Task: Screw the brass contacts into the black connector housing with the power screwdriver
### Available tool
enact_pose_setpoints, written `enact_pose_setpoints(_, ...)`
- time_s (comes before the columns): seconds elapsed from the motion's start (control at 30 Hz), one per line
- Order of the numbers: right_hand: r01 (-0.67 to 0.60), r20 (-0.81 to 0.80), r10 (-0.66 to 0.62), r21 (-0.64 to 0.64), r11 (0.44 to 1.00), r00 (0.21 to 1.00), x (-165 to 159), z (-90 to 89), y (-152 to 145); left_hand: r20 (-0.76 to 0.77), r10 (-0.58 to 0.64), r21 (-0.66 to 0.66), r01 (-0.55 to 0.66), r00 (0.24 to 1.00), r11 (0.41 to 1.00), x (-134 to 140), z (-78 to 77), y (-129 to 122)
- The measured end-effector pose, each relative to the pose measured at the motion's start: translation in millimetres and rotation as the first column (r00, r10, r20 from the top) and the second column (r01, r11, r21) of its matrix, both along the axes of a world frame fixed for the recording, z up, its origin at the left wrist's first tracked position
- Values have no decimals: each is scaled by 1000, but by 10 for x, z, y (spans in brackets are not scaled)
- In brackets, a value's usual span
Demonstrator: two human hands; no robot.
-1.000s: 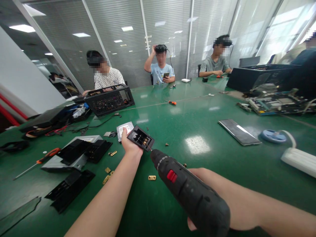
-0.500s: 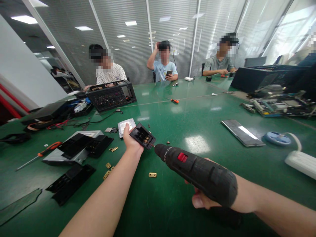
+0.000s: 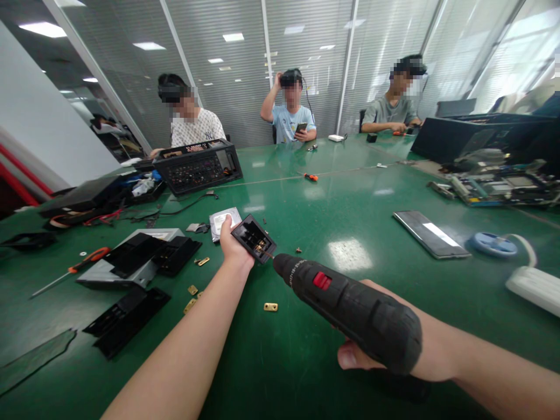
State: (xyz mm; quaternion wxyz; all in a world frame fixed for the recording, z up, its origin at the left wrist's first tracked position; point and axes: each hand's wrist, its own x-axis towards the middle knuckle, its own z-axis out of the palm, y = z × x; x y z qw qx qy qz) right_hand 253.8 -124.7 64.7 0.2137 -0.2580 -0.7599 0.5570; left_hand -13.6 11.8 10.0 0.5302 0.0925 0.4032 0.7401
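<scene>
My left hand (image 3: 234, 245) grips a small black box-like part (image 3: 252, 235), tilted, its hollow side turned up with brassy metal pieces inside. A black cordless drill (image 3: 345, 309) with a red switch on top is in my right hand (image 3: 356, 354), its handle mostly hidden under the body. The bit reaches the near right corner of the black part; whether it sits on a screw is too small to tell. Just behind my left hand lies a silver hard drive (image 3: 217, 224). A brass plate (image 3: 270, 307) with two holes rests on the table below the drill tip.
More brass plates (image 3: 191, 304), black plastic trays (image 3: 125, 321), a grey metal case (image 3: 105, 278) and a long screwdriver (image 3: 72, 271) lie left. A phone (image 3: 431, 234), a white power strip (image 3: 534, 289) and circuit boards (image 3: 490, 181) are right. Several people sit across the green table (image 3: 280, 192).
Little differs. The camera view has shifted slightly, and the black part and drill stay together in nearly the same pose.
</scene>
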Motion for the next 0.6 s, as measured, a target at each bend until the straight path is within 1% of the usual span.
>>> enact_pose_setpoints(0.17, 51, 14, -50, -44, 998, 999, -7, 36, -37, 8, -16, -15, 16, 1000, 1000, -1, -12, 8)
enact_pose_setpoints(0.3, 85, 50, -86, 18, 996, 995, 16, -21, -34, 10, 2, -38, -1, 1000, 999, 20, 6, 0)
enact_pose_setpoints(0.4, 85, 76, -90, 57, 995, 993, 39, -75, -20, 16, 11, -53, -11, 1000, 999, 19, 13, -1)
enact_pose_setpoints(0.47, 72, 88, -77, 68, 995, 993, 49, -92, -15, 19, -26, -71, 28, 999, 997, 0, -7, 11)
enact_pose_setpoints(0.6, 51, 98, -58, 75, 996, 993, 60, -77, -3, -30, -165, -120, 160, 986, 980, -48, -95, 60)
